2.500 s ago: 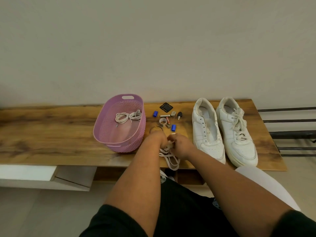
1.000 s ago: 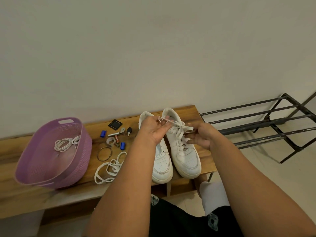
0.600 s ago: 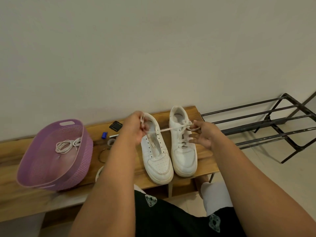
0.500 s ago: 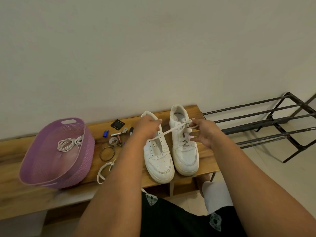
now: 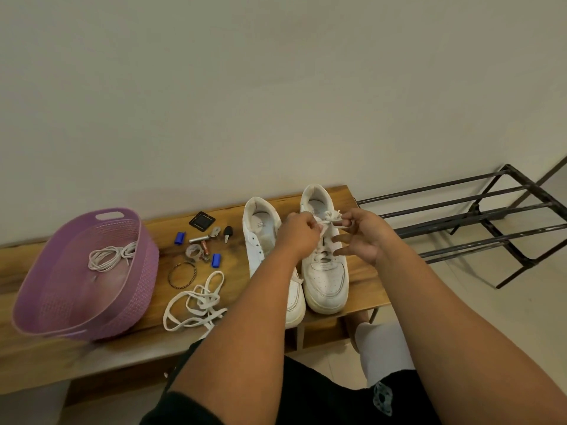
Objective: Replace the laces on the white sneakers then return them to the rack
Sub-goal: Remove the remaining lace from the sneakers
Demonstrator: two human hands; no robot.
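Observation:
Two white sneakers stand side by side on the wooden bench [image 5: 362, 280]. The left sneaker [image 5: 260, 240] has no lace. The right sneaker [image 5: 325, 271] is still laced. My left hand [image 5: 299, 234] pinches one end of its lace [image 5: 329, 217] near the top eyelets. My right hand [image 5: 362, 237] pinches the lace from the other side, its lower fingers spread. A pulled-out flat white lace [image 5: 196, 302] lies loose on the bench left of the shoes. A coiled white lace [image 5: 110, 256] rests in the purple basket [image 5: 40, 308].
Small items lie between basket and shoes: blue caps [image 5: 216, 260], a metal ring [image 5: 181, 275], a key [image 5: 227, 233], a black square piece [image 5: 201, 221]. A black metal shoe rack [image 5: 478, 222] stands on the floor to the right. A wall rises behind the bench.
I dropped the loose lace on the bench and moved both hands to the right sneaker. The knot is pulled apart; my hands have come together at the top eyelets.

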